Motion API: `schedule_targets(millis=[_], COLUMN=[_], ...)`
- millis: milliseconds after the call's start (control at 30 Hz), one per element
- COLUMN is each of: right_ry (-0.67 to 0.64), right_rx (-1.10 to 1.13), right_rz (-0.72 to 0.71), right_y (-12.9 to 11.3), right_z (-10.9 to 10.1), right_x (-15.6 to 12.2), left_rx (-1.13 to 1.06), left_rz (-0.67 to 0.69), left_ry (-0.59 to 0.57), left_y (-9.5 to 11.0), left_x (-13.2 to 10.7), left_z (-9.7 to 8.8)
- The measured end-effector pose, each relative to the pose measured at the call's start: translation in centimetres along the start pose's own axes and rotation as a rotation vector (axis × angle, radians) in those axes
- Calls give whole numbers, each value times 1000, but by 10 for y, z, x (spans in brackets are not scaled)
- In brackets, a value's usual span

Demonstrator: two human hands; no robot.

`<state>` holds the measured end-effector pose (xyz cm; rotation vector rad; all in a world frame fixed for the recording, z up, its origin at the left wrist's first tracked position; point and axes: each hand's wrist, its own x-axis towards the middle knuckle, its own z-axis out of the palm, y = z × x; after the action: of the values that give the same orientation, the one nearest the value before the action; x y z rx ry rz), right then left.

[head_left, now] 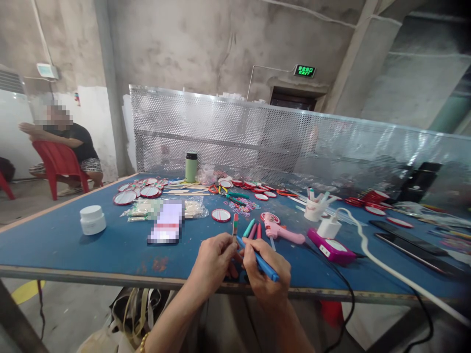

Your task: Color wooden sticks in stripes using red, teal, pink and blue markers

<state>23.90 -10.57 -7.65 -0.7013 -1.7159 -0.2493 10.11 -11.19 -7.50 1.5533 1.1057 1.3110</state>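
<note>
Near the front edge of the blue table, my left hand (213, 257) pinches a thin flat stick (235, 223) upright, its top marked with coloured bands. Close beside it, my right hand (268, 275) grips a blue marker (268, 267), tip against or very near the stick; exact contact is hidden by the fingers. Just beyond my hands lie a teal marker (249, 228) and a red marker (259, 230). A pink glue gun (281, 231) rests to their right. Behind the stick is a red-rimmed white disc (221, 215).
At left stand a white jar (92, 220) and a lit phone (167, 220). Further back are a green bottle (191, 169) and pliers (235, 196). To the right, a cup of pens (312, 210) and a purple power strip (329, 246) with cables. A perforated metal panel (221, 132) closes the back.
</note>
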Motion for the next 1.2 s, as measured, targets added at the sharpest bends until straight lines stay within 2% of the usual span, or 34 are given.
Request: schedule_targets(millis=[633,1200], right_ry=[-30,-11], right_rx=[93,28], right_rz=[-35,-31], right_y=[0,0], right_z=[0,1], right_x=[2,1], left_rx=[48,22], left_rz=[21,7], left_ry=[14,5], left_y=[-2,-1], left_x=[2,0], left_z=[0,0])
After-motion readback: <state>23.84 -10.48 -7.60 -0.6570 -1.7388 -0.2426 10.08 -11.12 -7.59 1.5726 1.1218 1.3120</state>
